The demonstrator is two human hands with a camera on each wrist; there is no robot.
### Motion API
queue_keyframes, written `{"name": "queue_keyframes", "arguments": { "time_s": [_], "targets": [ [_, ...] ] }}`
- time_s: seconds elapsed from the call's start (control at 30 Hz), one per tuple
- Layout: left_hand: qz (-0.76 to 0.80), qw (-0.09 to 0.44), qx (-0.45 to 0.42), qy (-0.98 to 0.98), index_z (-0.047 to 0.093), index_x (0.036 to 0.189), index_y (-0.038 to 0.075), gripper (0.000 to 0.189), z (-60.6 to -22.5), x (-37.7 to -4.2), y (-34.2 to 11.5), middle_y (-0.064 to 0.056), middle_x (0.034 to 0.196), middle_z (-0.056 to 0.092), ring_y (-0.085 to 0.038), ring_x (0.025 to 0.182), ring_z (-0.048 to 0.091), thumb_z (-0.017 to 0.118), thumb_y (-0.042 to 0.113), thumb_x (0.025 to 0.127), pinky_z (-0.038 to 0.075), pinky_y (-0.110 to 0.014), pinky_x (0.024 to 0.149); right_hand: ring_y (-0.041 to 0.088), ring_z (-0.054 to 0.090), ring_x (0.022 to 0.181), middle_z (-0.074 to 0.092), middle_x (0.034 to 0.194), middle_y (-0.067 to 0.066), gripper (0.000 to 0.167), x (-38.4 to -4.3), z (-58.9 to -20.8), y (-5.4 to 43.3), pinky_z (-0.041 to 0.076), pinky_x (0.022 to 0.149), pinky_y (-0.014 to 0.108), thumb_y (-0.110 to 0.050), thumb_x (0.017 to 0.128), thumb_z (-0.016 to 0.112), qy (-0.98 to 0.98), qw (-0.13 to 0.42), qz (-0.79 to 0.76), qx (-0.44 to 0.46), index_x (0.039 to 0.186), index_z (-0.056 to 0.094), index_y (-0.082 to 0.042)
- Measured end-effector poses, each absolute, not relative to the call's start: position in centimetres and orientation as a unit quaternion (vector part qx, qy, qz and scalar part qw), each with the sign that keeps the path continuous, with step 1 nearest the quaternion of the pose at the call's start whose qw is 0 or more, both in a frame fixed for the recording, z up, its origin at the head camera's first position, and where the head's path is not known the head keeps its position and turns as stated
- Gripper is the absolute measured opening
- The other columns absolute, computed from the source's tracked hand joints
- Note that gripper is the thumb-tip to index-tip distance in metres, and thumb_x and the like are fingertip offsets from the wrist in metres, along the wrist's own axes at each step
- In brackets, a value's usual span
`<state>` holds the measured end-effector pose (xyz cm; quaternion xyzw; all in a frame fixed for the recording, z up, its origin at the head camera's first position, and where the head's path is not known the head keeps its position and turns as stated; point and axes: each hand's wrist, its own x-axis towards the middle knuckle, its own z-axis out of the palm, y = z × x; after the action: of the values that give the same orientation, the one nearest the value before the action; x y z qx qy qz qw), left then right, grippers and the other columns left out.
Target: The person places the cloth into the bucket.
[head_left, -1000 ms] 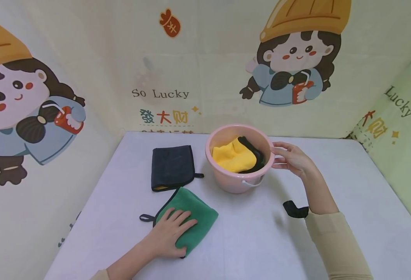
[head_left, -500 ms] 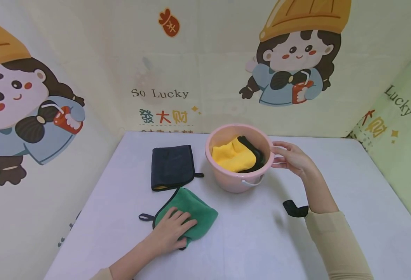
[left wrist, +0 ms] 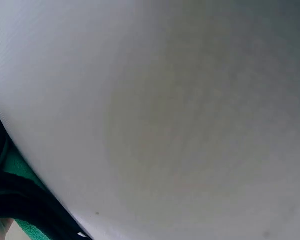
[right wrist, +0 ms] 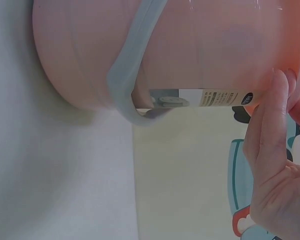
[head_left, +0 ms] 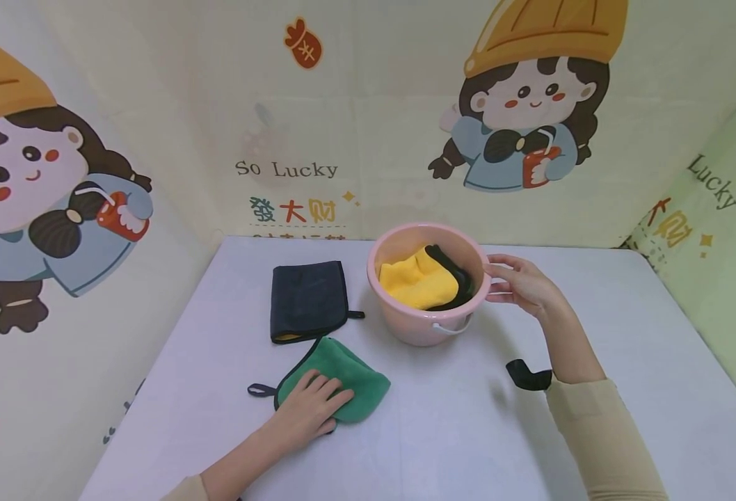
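A green towel [head_left: 358, 386] with black edging and a black loop lies bunched at the front left of the table. My left hand [head_left: 308, 410] grips it from above, the fingers bent over the cloth and the thumb drawn in at its near edge. In the left wrist view only dark fabric [left wrist: 20, 200] and a strip of green show in the corner. At the back stands a pink bucket [head_left: 414, 327] with a pale handle, a yellow and black towel [head_left: 418, 278] inside it. My right hand [head_left: 521, 284] holds the bucket's right rim, fingers along the outer wall [right wrist: 272, 120].
Behind the green towel lies a folded dark navy towel [head_left: 308, 299], its loop pointing at the bucket. A black strap [head_left: 529, 376] sticks out at the right wrist. Cartoon-printed cloth [head_left: 380, 139] hangs behind the white table [head_left: 443, 431].
My left thumb has moved in toward the fingers, gathering the near edge of the green towel up and away from the table's front. The right hand and bucket stay put.
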<state>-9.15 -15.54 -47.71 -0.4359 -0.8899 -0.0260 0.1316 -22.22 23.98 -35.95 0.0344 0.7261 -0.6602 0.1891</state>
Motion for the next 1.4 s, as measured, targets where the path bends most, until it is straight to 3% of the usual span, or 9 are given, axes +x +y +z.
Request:
{"name": "queue_keyframes", "arguments": {
  "time_s": [0.27,0.9,1.4],
  "targets": [
    [0.0,0.144,-0.423,-0.895,0.054,0.115,0.019,0.041,-47.5,-9.2,-15.3,-0.003,0.1,0.05,-0.02,0.087,0.048,0.068,0.027,0.077,0.042,-0.039,0.084,0.011,0.065,0.074,0.057,0.095,-0.003,0.067,-22.1,-35.9,23.9,0.053,0.07,0.028,-0.026,0.091,0.056,0.726,0.192,-0.66,0.036,0.141,0.02,0.001],
    [0.051,0.301,-0.34,-0.889,0.054,0.105,0.013,0.053,-41.0,-12.5,-15.2,-0.016,0.091,0.052,-0.031,0.081,0.052,0.081,0.029,0.063,0.043,-0.041,0.073,0.011,0.065,0.074,0.057,0.094,-0.003,0.066,-22.2,-36.0,24.1,0.053,0.069,0.027,-0.026,0.091,0.057,0.724,0.192,-0.662,0.034,0.14,0.021,0.0],
    [0.07,0.351,-0.283,-0.89,0.051,0.109,0.008,0.05,-34.5,-17.3,-14.9,-0.019,0.089,0.05,-0.033,0.075,0.048,0.079,0.024,0.071,0.041,-0.043,0.07,0.011,0.065,0.074,0.056,0.097,-0.002,0.067,-22.3,-35.8,23.9,0.053,0.07,0.028,-0.027,0.091,0.056,0.724,0.193,-0.661,0.029,0.14,0.021,0.0]
  ]
}}
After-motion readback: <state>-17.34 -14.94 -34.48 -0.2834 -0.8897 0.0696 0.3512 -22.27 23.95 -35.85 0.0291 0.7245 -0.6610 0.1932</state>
